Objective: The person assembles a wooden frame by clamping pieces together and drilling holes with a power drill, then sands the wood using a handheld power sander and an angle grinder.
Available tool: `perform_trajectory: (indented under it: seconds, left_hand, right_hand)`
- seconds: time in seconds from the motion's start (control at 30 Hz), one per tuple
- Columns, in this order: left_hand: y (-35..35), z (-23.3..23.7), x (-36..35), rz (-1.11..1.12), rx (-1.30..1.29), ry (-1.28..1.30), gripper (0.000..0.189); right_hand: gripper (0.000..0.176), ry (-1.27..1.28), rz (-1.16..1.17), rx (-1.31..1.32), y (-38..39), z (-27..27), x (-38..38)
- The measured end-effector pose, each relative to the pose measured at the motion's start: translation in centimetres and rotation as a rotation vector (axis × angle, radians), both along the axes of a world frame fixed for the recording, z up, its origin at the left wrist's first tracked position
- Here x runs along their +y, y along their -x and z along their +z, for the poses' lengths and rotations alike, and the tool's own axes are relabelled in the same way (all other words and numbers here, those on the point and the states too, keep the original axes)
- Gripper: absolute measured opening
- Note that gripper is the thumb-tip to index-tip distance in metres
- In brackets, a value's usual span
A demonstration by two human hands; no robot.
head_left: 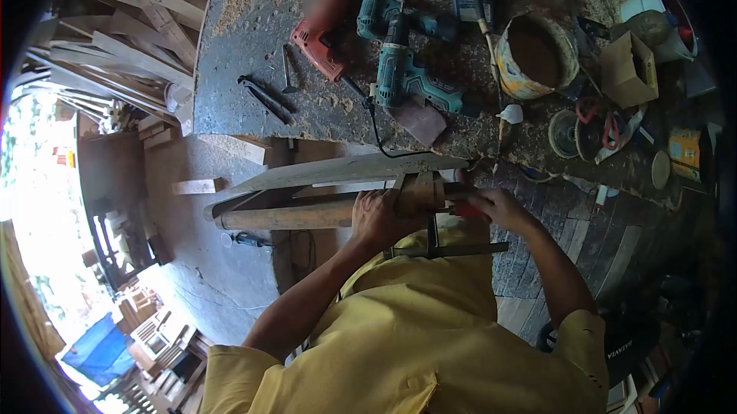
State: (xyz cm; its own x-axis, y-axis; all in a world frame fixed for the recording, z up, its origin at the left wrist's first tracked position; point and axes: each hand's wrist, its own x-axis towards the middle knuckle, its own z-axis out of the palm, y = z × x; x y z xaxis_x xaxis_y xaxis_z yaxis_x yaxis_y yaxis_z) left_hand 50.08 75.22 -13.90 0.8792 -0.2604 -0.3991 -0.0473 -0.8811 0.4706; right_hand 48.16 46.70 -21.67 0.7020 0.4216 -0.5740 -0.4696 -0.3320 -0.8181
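Across my lap, in front of the bench, lies a wooden frame piece point(284, 218) with long rails. My left hand point(376, 218) is closed around its rail near the right end, beside a short wooden block point(418, 190). At that end my right hand point(500, 211) grips a red-handled tool point(466, 209); its tip points left against the wood and is partly hidden. Just below the wood, close to my body, sits a metal bar clamp point(461, 250). A long flat grey board point(330, 171) runs behind the rail.
On the workbench point(253, 38) are a red drill point(316, 46), two teal drills point(395, 76), pincers point(263, 98), a hammer point(288, 69) and a bucket point(535, 57). Tape rolls point(564, 134) and red-handled scissors point(610, 130) lie right. Stacked timber point(138, 23) stands left.
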Motion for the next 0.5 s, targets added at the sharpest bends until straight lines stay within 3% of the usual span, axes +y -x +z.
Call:
perform_trajectory:
  seconds: [0.03, 0.07, 0.13, 0.27, 0.33, 0.37, 0.43, 0.5]
  left_hand:
    - [0.0, 0.2, 0.0, 0.003, -0.007, 0.003, 0.035]
    - [0.1, 0.3, 0.0, 0.004, -0.014, 0.008, 0.036]
    - [-0.1, 0.5, -0.1, -0.007, 0.018, -0.008, 0.036]
    - [0.3, 0.2, 0.1, 0.011, 0.036, 0.008, 0.047]
    - [0.1, 0.5, 0.1, 0.003, 0.044, -0.002, 0.045]
    - [0.3, 0.7, 0.1, -0.010, 0.060, -0.010, 0.043]
    - [0.6, 0.6, 0.1, -0.015, 0.038, 0.015, 0.041]
    - [0.5, 0.6, 0.1, -0.008, 0.010, 0.043, 0.040]
  right_hand:
    - [0.026, 0.096, 0.117, -0.456, 0.1, 0.5, 0.5]
    - [0.026, 0.093, 0.117, -0.453, 0.7, 1.1, 1.2]
    - [0.028, 0.418, 0.286, -0.853, 1.7, 2.2, 2.4]
    - [0.040, 0.565, 0.238, -0.681, 1.7, 0.8, 3.9]
    - [0.061, 0.570, 0.686, -0.198, -0.7, 1.1, 3.8]
    - [0.061, 0.566, 0.690, -0.194, -1.2, -0.3, 3.5]
    - [0.061, 0.063, 0.746, -0.222, -1.4, -4.9, 2.3]
    - [0.056, 0.081, 0.745, -0.299, -0.4, -4.0, 2.5]
